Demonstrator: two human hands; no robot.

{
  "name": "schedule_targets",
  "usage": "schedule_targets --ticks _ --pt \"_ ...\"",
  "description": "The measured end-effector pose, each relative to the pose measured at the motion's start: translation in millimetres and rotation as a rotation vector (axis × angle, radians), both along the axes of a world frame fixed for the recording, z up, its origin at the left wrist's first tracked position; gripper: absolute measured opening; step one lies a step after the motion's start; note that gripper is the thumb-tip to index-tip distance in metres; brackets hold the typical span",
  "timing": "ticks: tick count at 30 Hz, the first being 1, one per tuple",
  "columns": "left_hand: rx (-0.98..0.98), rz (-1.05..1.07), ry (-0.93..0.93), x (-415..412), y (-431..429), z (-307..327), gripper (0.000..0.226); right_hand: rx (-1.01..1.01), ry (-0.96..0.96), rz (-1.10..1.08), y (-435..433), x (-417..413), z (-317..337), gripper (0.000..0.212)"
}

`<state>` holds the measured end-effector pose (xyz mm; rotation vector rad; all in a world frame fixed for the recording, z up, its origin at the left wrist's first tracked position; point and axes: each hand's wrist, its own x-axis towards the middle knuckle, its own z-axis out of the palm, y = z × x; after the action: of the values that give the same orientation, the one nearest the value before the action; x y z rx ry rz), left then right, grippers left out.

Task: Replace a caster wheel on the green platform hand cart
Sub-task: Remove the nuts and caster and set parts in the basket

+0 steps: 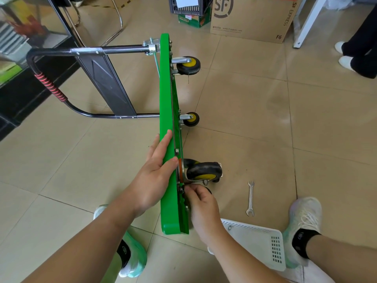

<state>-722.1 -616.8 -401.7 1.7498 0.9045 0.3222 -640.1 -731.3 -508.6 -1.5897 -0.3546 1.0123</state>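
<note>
The green platform cart (166, 94) stands on its long edge on the tiled floor, its black handle (61, 52) folded out to the left. Its wheels face right: two small casters (188, 65) (191, 119) farther off, and a larger black-and-yellow caster wheel (204, 172) close to me. My left hand (157, 166) lies flat against the platform's top face and edge, steadying it. My right hand (201, 203) pinches a small fastener at the caster's mounting plate, just below the near wheel; the part itself is hidden by my fingers.
An open-ended wrench (250, 198) lies on the floor to the right of the cart. A white perforated basket (259, 244) sits by my right foot. A cardboard box (251, 15) and a dark crate (187, 6) stand beyond. Another person's feet (346, 56) are at far right.
</note>
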Motion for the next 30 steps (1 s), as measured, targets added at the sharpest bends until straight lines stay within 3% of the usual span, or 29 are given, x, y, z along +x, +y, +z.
schedule_targets --ticks 2,5,9,12,15,20,24,28,30 --pt "0.014 0.002 0.005 1.2 -0.4 -0.3 0.062 0.003 -0.037 0.001 0.2 -0.5 1.1 0.017" --pt "0.016 0.005 0.013 2.1 0.0 -1.1 0.062 -0.046 -0.174 0.029 0.0 -1.8 1.0 0.04" --pt "0.017 0.004 0.013 1.6 0.9 -2.3 0.062 0.008 -0.034 -0.042 1.0 -3.8 0.0 0.017" --pt "0.019 0.011 0.005 1.5 0.7 -4.3 0.062 0.009 -0.021 -0.019 0.6 -3.2 2.0 0.017" --pt "0.011 0.01 0.002 1.7 0.8 -4.8 0.063 -0.033 -0.103 0.006 -0.1 0.6 3.1 0.036" --pt "0.019 0.003 0.011 1.9 0.4 -2.8 0.062 0.012 0.019 -0.005 0.7 -0.6 4.6 0.016" --pt "0.026 0.008 0.009 1.4 1.2 -3.8 0.062 -0.061 -0.038 0.017 2.2 -0.7 4.1 0.037" --pt "0.016 0.004 0.008 1.3 1.6 -4.5 0.062 0.002 0.027 -0.013 -0.8 -2.4 4.9 0.014" --pt "0.009 0.003 0.001 1.1 1.6 -4.2 0.066 0.011 0.034 -0.012 -1.3 -3.6 4.1 0.013"
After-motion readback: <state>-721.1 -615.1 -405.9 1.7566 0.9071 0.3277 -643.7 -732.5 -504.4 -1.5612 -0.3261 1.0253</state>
